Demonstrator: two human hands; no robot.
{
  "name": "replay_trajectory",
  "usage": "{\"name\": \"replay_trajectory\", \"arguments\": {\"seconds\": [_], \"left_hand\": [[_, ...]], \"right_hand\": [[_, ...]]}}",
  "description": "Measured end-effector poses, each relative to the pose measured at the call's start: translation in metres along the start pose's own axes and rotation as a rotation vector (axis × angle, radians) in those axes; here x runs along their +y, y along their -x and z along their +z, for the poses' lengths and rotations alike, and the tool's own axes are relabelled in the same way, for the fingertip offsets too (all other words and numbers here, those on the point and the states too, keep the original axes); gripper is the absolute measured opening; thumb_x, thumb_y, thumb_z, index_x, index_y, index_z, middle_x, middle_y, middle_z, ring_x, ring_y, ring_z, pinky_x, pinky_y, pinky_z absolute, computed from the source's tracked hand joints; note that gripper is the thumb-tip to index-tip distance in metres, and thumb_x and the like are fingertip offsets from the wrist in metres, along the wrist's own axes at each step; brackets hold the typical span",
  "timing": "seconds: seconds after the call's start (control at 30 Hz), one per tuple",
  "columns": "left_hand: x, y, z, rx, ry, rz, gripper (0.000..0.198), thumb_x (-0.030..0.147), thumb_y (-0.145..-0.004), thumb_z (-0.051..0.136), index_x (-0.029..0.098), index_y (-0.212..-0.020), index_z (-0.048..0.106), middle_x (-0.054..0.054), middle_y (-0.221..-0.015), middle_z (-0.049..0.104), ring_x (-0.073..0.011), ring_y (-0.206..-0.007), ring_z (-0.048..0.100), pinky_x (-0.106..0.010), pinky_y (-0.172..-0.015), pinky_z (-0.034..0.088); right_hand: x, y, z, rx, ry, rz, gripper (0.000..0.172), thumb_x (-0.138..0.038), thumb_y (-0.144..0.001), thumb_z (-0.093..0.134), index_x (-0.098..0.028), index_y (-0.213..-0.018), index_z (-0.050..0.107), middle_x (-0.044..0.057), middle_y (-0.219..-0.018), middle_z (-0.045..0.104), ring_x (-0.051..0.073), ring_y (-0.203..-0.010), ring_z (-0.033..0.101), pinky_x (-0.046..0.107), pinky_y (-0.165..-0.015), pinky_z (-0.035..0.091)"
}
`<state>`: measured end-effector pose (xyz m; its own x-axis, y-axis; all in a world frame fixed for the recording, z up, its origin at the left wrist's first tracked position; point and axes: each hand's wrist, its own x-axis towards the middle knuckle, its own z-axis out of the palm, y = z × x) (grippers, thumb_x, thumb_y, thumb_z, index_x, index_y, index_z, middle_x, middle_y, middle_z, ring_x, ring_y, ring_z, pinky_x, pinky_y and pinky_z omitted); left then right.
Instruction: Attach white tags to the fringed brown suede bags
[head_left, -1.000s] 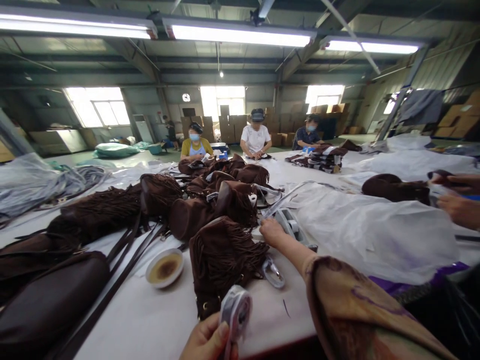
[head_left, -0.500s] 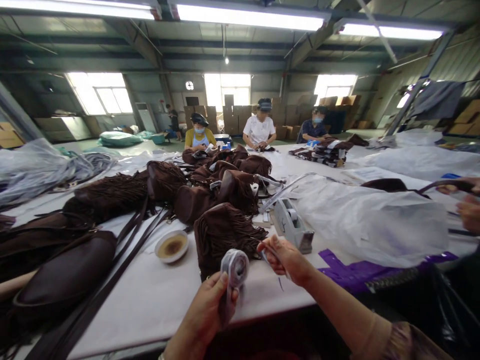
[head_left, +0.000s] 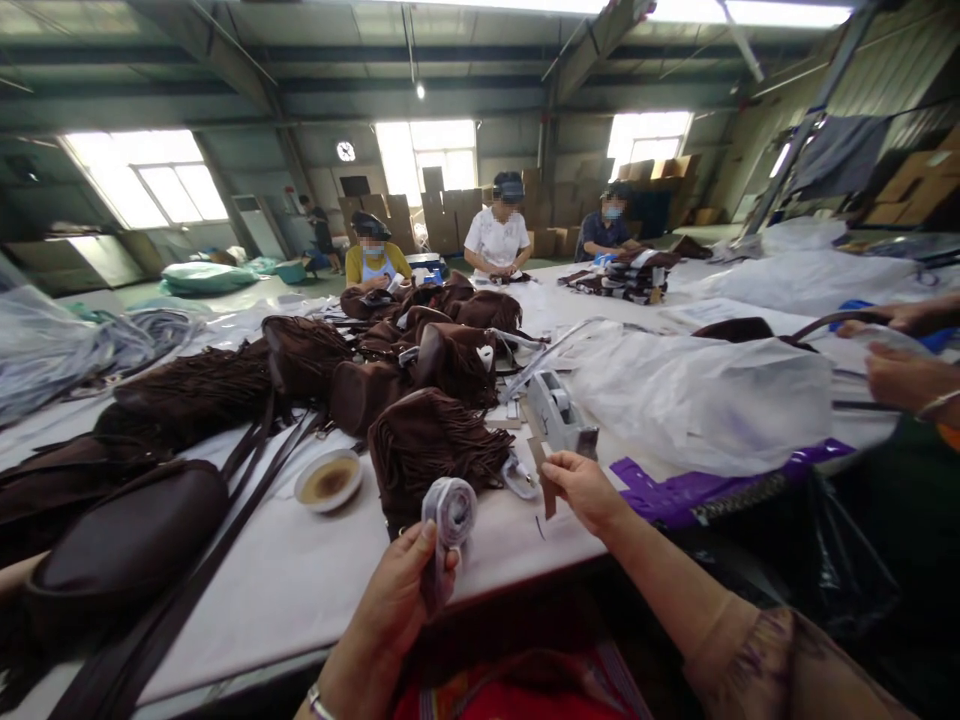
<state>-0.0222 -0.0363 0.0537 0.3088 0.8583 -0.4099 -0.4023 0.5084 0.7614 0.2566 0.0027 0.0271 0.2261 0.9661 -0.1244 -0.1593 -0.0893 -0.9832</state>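
Note:
My left hand [head_left: 394,585] is wrapped round a coiled strap in clear plastic [head_left: 452,512], held upright above the table's front edge. My right hand [head_left: 589,490] pinches a flat brown strip [head_left: 550,492] between thumb and fingers, just in front of the grey tape dispenser [head_left: 559,415]. Whether the strip is card or leather I cannot tell. Close to its left, a small pale looped object [head_left: 520,478] lies on the table, its kind unclear. Behind my hands sits a dark brown fringed bag [head_left: 431,445].
A shallow dish of brownish liquid [head_left: 328,480] stands left of the bag. More brown bags [head_left: 307,365] are heaped behind. White plastic sheeting [head_left: 712,400] and a purple piece [head_left: 660,490] lie to the right. A co-worker's hands [head_left: 911,350] reach in there; several people sit opposite.
The view has shifted somewhat. My right hand has let go of a greyish object and now holds the brown strip. A pale looped object now shows on the table. My left hand keeps the coil.

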Motion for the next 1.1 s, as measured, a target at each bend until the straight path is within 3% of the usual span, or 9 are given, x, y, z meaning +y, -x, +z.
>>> {"name": "replay_trajectory", "arguments": {"seconds": [0.13, 0.3, 0.4, 0.47, 0.53, 0.6, 0.67, 0.87, 1.1], "left_hand": [[0.001, -0.003, 0.004, 0.002, -0.007, 0.004, 0.051, 0.050, -0.065, 0.086, 0.014, -0.089, 0.059, -0.003, -0.064, 0.064, -0.0096, -0.049, 0.054, -0.018, -0.048, 0.042], [0.000, -0.003, 0.005, -0.015, -0.002, 0.011, 0.049, 0.048, -0.067, 0.086, 0.014, -0.090, 0.059, -0.002, -0.064, 0.064, -0.0090, -0.050, 0.055, -0.018, -0.048, 0.042], [0.001, -0.002, 0.003, -0.031, 0.007, -0.002, 0.048, 0.047, -0.069, 0.085, 0.014, -0.091, 0.060, -0.002, -0.065, 0.064, -0.0093, -0.050, 0.055, -0.018, -0.048, 0.041], [0.001, -0.002, 0.002, -0.035, 0.012, 0.006, 0.047, 0.046, -0.070, 0.084, 0.012, -0.091, 0.061, -0.002, -0.066, 0.064, -0.0093, -0.051, 0.055, -0.018, -0.048, 0.042], [0.001, -0.004, 0.003, -0.035, 0.015, 0.020, 0.045, 0.046, -0.070, 0.084, 0.012, -0.090, 0.062, -0.002, -0.066, 0.064, -0.0093, -0.052, 0.056, -0.019, -0.050, 0.043], [0.000, -0.005, 0.004, -0.034, 0.013, 0.025, 0.045, 0.046, -0.070, 0.084, 0.012, -0.089, 0.062, -0.002, -0.065, 0.064, -0.0091, -0.052, 0.056, -0.019, -0.050, 0.044], [-0.001, -0.006, 0.006, -0.033, 0.006, 0.022, 0.046, 0.046, -0.070, 0.085, 0.012, -0.090, 0.062, -0.002, -0.065, 0.064, -0.0091, -0.052, 0.056, -0.019, -0.050, 0.044], [0.000, -0.002, 0.001, -0.030, -0.009, 0.006, 0.048, 0.049, -0.071, 0.083, 0.012, -0.092, 0.061, -0.003, -0.065, 0.064, -0.0099, -0.052, 0.057, -0.018, -0.048, 0.042], [0.000, -0.002, -0.002, -0.023, 0.005, 0.005, 0.047, 0.049, -0.071, 0.083, 0.013, -0.090, 0.059, -0.002, -0.065, 0.063, -0.0093, -0.051, 0.055, -0.018, -0.047, 0.042]], "right_hand": [[0.002, 0.003, 0.001, 0.105, -0.074, 0.007, 0.040, -0.046, -0.058, 0.079, -0.016, -0.078, 0.061, -0.004, -0.061, 0.056, 0.007, -0.048, 0.041, 0.020, -0.043, 0.032], [0.020, 0.013, -0.014, 0.174, 0.028, 0.149, 0.033, -0.044, -0.064, 0.073, -0.020, -0.076, 0.053, -0.003, -0.064, 0.056, 0.011, -0.047, 0.050, 0.024, -0.042, 0.042], [0.027, 0.028, -0.030, 0.144, 0.229, 0.259, 0.031, -0.044, -0.072, 0.070, -0.020, -0.066, 0.053, -0.001, -0.054, 0.055, 0.012, -0.039, 0.046, 0.023, -0.037, 0.034], [0.023, 0.036, -0.037, 0.141, 0.573, 0.152, 0.033, -0.043, -0.080, 0.066, -0.019, -0.062, 0.054, 0.001, -0.052, 0.054, 0.014, -0.044, 0.049, 0.025, -0.042, 0.035], [0.013, 0.041, -0.038, 0.127, 0.966, -0.134, 0.030, -0.039, -0.089, 0.060, -0.019, -0.067, 0.059, 0.004, -0.063, 0.060, 0.018, -0.061, 0.057, 0.028, -0.056, 0.042], [0.005, 0.040, -0.032, 0.030, 1.209, -0.422, 0.021, -0.031, -0.093, 0.056, -0.019, -0.079, 0.066, 0.007, -0.081, 0.065, 0.021, -0.081, 0.060, 0.030, -0.074, 0.044], [0.002, 0.034, -0.023, -0.116, 1.339, -0.545, 0.012, -0.026, -0.092, 0.059, -0.020, -0.088, 0.069, 0.008, -0.095, 0.066, 0.023, -0.093, 0.058, 0.032, -0.084, 0.042], [0.017, 0.014, -0.018, -0.264, 1.395, -0.500, 0.001, -0.019, -0.084, 0.070, -0.019, -0.085, 0.070, 0.006, -0.095, 0.064, 0.022, -0.092, 0.054, 0.031, -0.083, 0.038], [0.019, 0.036, -0.026, -0.373, 1.310, -0.730, 0.019, -0.014, -0.093, 0.050, -0.016, -0.080, 0.063, 0.007, -0.079, 0.062, 0.020, -0.078, 0.055, 0.032, -0.077, 0.038]]}}
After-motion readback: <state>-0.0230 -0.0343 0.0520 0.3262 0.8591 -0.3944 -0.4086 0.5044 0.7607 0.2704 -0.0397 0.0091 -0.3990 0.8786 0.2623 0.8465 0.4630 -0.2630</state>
